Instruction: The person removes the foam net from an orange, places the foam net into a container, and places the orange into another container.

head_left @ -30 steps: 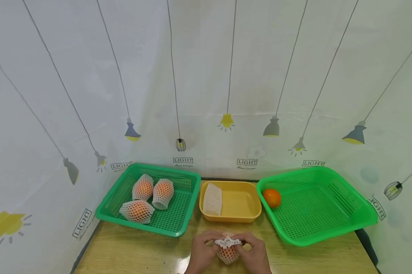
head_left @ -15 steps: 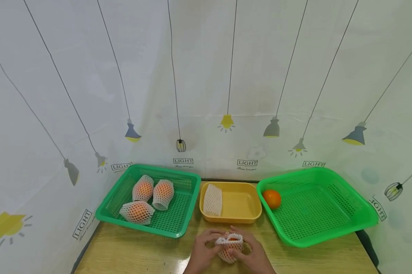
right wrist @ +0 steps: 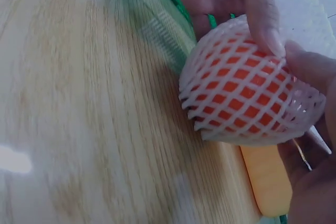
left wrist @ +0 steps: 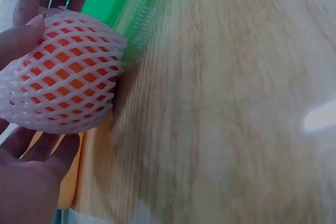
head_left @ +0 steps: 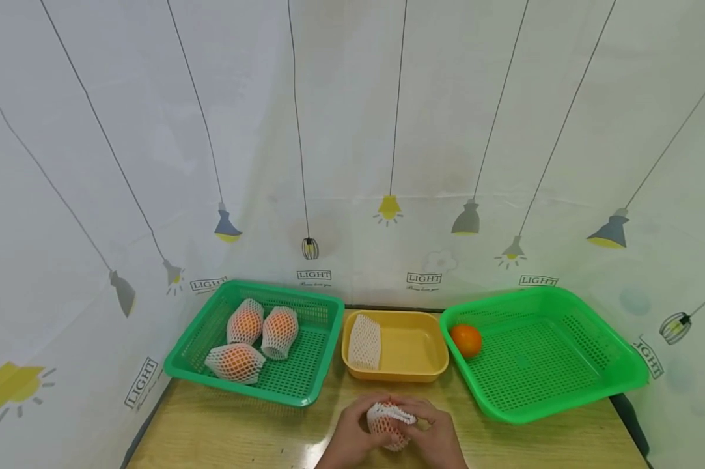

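Both hands hold an orange in a white foam net sleeve (head_left: pixel 381 426) low over the front of the wooden table, in the head view. My left hand (head_left: pixel 352 431) grips its left side, thumb in front and fingers behind. On the other side my right hand (head_left: pixel 437 435) pinches the sleeve's rim, which lies flattened across the top. Both wrist views show the net (left wrist: pixel 73 77) stretched around the orange fruit, its skin showing through the diamond holes. The netted orange (right wrist: pixel 244 90) has fingers on two sides in the right wrist view.
A dark green basket (head_left: pixel 323 378) at left holds three netted oranges (head_left: pixel 235 362). A yellow tray (head_left: pixel 413 376) behind the hands holds a flat foam net (head_left: pixel 364 342). One bare orange (head_left: pixel 466 341) lies in the bright green basket (head_left: pixel 539 410) at right. A printed curtain (head_left: pixel 352 163) stands behind.
A second ago both hands pinched the sleeve's rim; half a second ago it stood wide with bare orange showing. Now the rim is flattened over, and the left hand wraps the side.
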A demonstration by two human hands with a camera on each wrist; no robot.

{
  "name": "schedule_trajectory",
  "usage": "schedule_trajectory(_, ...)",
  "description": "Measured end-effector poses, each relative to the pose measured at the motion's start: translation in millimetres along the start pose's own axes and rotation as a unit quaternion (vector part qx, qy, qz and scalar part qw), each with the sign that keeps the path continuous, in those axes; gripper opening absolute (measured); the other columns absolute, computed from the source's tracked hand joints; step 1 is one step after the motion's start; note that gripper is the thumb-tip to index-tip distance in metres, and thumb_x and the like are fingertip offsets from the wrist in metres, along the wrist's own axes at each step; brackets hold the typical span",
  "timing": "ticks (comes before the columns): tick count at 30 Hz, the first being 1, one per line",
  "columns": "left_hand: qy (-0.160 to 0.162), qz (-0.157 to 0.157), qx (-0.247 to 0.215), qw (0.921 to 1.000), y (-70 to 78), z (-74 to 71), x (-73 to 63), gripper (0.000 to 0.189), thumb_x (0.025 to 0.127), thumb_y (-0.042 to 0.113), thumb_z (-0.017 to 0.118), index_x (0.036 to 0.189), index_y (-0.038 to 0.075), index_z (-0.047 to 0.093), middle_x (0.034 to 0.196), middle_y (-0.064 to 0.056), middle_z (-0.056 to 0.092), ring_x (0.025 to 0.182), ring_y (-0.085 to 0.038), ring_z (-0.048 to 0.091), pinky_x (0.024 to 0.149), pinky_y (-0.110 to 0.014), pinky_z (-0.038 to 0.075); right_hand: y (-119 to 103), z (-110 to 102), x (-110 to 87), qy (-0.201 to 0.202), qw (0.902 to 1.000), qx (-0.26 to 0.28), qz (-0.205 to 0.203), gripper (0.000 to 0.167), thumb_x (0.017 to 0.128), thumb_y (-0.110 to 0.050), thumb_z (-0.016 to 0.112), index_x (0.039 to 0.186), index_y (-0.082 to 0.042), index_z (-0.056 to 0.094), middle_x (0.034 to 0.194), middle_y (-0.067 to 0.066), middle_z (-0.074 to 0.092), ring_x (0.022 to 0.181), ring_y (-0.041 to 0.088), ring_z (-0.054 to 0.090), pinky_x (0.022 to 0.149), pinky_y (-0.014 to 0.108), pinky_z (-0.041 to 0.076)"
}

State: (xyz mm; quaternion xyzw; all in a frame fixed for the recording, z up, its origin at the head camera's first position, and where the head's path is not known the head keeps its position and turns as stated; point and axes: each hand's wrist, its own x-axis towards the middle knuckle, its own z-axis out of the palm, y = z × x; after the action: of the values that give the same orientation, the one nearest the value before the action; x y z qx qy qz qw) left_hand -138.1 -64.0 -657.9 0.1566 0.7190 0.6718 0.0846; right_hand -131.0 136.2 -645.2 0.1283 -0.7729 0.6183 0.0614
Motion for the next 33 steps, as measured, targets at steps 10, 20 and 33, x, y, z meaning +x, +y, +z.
schedule_trajectory(10, 0.05, 0.008, -0.036, 0.9981, 1.5, 4.5, 0.7, 0.048, 0.08, 0.009, 0.086, 0.125, 0.007, 0.074, 0.132, -0.015, 0.066, 0.122, -0.016, 0.064, 0.097, -0.022, 0.055, -2, 9, -2.8, 0.057, 0.9967, -0.029, -0.05, 0.027, 0.074, -0.009, 0.089, 0.1, -0.017, 0.084, 0.101, -0.001, 0.079, 0.098, 0.008, 0.069, 0.084, 0.02, 0.057)
schedule_trajectory(20, 0.092, 0.016, 0.009, 0.9956, 5.0, 9.9, 2.0, 0.023, 0.08, 0.023, 0.089, 0.101, 0.018, 0.084, 0.113, -0.001, 0.075, 0.108, -0.013, 0.069, 0.093, -0.026, 0.057, -15, 12, -4.1, 0.076, 0.9958, -0.049, -0.015, 0.029, 0.08, -0.006, 0.085, 0.098, -0.029, 0.082, 0.095, -0.012, 0.079, 0.088, 0.007, 0.07, 0.076, 0.023, 0.057)
schedule_trajectory(33, 0.125, 0.059, 0.054, 0.989, 12.7, 11.2, 8.9, 0.015, 0.079, 0.015, 0.089, 0.092, 0.018, 0.084, 0.097, 0.002, 0.079, 0.097, -0.01, 0.071, 0.091, -0.026, 0.057, -24, 10, -2.2, 0.082, 0.9964, -0.018, 0.0, 0.035, 0.082, 0.014, 0.073, 0.095, -0.018, 0.079, 0.087, -0.002, 0.077, 0.072, 0.003, 0.063, 0.063, 0.024, 0.052)
